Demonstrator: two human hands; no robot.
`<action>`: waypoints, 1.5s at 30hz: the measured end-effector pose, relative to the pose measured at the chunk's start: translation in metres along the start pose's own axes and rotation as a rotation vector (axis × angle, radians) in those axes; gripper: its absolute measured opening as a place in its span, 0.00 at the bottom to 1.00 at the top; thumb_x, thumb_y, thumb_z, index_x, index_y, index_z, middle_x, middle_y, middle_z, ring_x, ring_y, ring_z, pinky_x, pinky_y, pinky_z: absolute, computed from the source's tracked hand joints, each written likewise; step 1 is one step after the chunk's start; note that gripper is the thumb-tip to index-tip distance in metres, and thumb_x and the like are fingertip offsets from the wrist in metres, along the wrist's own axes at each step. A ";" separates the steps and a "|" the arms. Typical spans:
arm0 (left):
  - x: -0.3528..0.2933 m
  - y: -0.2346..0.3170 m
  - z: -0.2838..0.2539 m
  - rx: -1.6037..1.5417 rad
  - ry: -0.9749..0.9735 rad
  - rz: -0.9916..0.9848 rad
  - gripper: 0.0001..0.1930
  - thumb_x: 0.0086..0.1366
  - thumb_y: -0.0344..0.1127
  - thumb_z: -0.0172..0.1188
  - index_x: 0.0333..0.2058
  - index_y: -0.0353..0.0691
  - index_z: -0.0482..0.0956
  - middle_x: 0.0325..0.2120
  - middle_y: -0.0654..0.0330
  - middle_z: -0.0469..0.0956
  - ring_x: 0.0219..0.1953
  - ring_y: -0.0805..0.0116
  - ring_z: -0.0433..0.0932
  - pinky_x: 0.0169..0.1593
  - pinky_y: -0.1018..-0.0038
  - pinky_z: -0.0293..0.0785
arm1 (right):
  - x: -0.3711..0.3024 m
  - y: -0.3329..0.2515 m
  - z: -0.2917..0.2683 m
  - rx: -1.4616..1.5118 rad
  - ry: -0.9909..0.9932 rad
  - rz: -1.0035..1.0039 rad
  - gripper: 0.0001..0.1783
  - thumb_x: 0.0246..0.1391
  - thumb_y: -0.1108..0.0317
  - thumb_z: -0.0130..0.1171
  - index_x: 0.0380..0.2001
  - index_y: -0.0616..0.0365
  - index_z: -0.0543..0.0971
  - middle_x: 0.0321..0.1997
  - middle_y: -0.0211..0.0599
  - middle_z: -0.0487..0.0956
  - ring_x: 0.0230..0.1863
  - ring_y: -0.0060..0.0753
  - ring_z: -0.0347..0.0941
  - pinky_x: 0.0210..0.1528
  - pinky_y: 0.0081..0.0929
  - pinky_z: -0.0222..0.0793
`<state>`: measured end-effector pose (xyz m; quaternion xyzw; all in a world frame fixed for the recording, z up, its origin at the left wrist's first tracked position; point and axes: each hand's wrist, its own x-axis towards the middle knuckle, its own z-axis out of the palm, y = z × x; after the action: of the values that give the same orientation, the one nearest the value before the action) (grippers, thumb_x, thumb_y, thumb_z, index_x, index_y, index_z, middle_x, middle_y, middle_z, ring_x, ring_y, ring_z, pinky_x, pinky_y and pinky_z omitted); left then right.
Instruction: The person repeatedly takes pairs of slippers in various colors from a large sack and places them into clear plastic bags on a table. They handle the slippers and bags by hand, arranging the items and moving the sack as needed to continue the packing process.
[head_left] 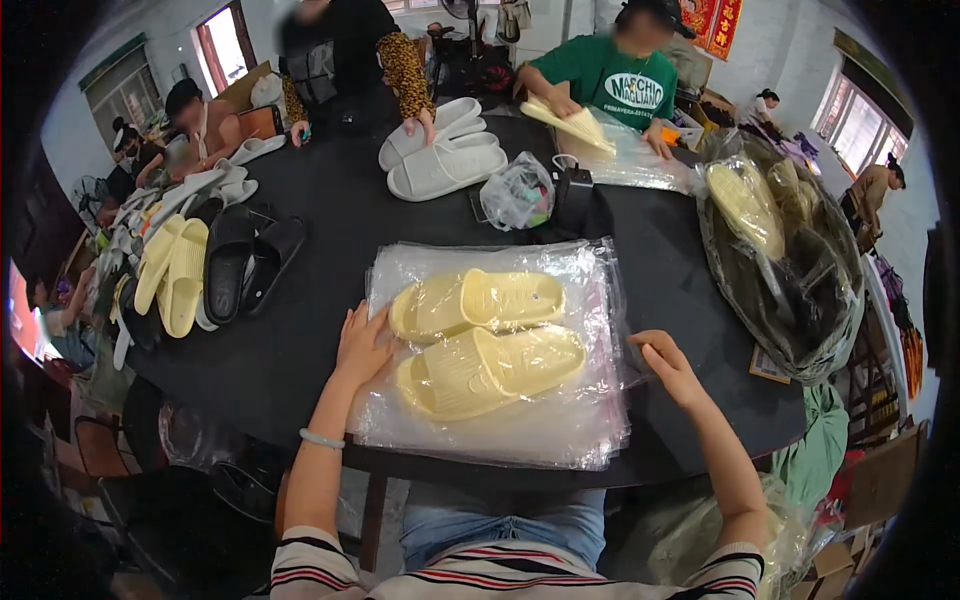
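Observation:
A pair of pale yellow slide slippers [490, 375] lies side by side in a clear plastic bag, soles down. The bag rests on a stack of flat clear plastic bags [480, 445] in front of me. My left hand [362, 345] lies at the stack's left edge with fingers spread, touching the plastic beside the slippers' toe ends. Beyond the stack's right edge, my right hand [670, 368] hovers close to the loose plastic, its fingers partly bent and apart. I see nothing held in it.
On the black table [330, 225] sit grey slippers [445, 165], black slippers [230, 260] and more yellow slippers [182, 275]. A crumpled plastic bag [518, 190] lies behind the stack. A large sack [725, 290] with bagged slippers stands right. Co-workers handle slippers across the table.

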<state>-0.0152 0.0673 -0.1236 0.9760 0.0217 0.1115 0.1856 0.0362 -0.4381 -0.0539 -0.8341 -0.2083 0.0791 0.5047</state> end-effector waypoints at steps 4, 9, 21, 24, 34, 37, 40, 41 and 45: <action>0.000 -0.009 0.000 -0.115 0.068 0.043 0.31 0.57 0.40 0.62 0.60 0.48 0.67 0.65 0.40 0.52 0.66 0.44 0.54 0.68 0.57 0.47 | 0.010 -0.048 0.016 -0.494 -0.193 -0.109 0.21 0.56 0.49 0.58 0.45 0.51 0.81 0.52 0.34 0.75 0.53 0.33 0.67 0.62 0.40 0.50; -0.002 -0.006 -0.002 -0.143 0.280 0.146 0.34 0.52 0.31 0.64 0.60 0.48 0.68 0.66 0.45 0.49 0.65 0.44 0.55 0.66 0.56 0.52 | 0.031 -0.049 0.041 0.009 -0.277 0.118 0.36 0.49 0.55 0.67 0.58 0.55 0.66 0.50 0.45 0.74 0.44 0.38 0.72 0.49 0.37 0.68; -0.006 0.015 -0.012 0.082 0.445 0.382 0.17 0.52 0.32 0.62 0.43 0.47 0.80 0.29 0.68 0.76 0.40 0.69 0.73 0.49 0.65 0.61 | 0.053 -0.014 0.028 0.534 -0.399 0.275 0.14 0.56 0.62 0.62 0.39 0.61 0.79 0.30 0.31 0.79 0.30 0.19 0.71 0.32 0.17 0.67; -0.005 0.011 -0.010 0.065 0.481 0.439 0.15 0.52 0.32 0.62 0.41 0.46 0.81 0.25 0.69 0.76 0.36 0.69 0.74 0.47 0.66 0.62 | 0.045 -0.038 0.028 0.676 -0.387 0.173 0.12 0.58 0.61 0.60 0.33 0.60 0.80 0.35 0.30 0.79 0.36 0.20 0.73 0.37 0.17 0.68; 0.029 0.016 -0.072 -0.108 0.334 0.213 0.07 0.62 0.34 0.58 0.36 0.38 0.78 0.22 0.62 0.76 0.25 0.65 0.74 0.34 0.68 0.68 | 0.030 -0.099 0.037 1.044 -0.400 0.172 0.16 0.62 0.56 0.52 0.44 0.54 0.76 0.61 0.47 0.70 0.58 0.41 0.70 0.51 0.41 0.74; 0.012 0.022 -0.064 -0.565 -0.124 -0.173 0.12 0.67 0.38 0.55 0.42 0.35 0.74 0.25 0.57 0.79 0.21 0.70 0.75 0.23 0.74 0.70 | 0.026 -0.088 0.036 1.057 -0.416 0.206 0.19 0.64 0.54 0.48 0.50 0.55 0.73 0.62 0.48 0.68 0.59 0.44 0.69 0.54 0.45 0.71; -0.006 0.045 -0.065 -0.749 -0.467 -0.424 0.23 0.69 0.42 0.51 0.57 0.35 0.61 0.28 0.54 0.78 0.22 0.73 0.76 0.22 0.78 0.71 | 0.027 -0.077 0.034 1.171 -0.459 0.203 0.23 0.65 0.52 0.45 0.55 0.56 0.69 0.64 0.48 0.67 0.61 0.46 0.67 0.57 0.49 0.69; -0.014 0.047 -0.063 -0.805 -0.508 -0.438 0.25 0.69 0.40 0.51 0.59 0.35 0.59 0.30 0.55 0.78 0.24 0.74 0.76 0.25 0.78 0.72 | 0.027 -0.080 0.036 1.152 -0.442 0.200 0.24 0.65 0.52 0.45 0.57 0.56 0.68 0.64 0.48 0.66 0.62 0.46 0.65 0.58 0.51 0.67; -0.030 0.047 -0.058 -0.986 -0.379 -0.387 0.27 0.69 0.36 0.52 0.62 0.36 0.55 0.31 0.59 0.76 0.29 0.75 0.75 0.32 0.78 0.73 | 0.041 -0.110 0.048 1.142 -0.396 0.215 0.28 0.66 0.51 0.42 0.63 0.54 0.62 0.69 0.43 0.60 0.67 0.48 0.57 0.61 0.56 0.62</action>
<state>-0.0572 0.0417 -0.0596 0.7548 0.1122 -0.1052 0.6377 0.0273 -0.3371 0.0222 -0.4177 -0.1378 0.3822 0.8127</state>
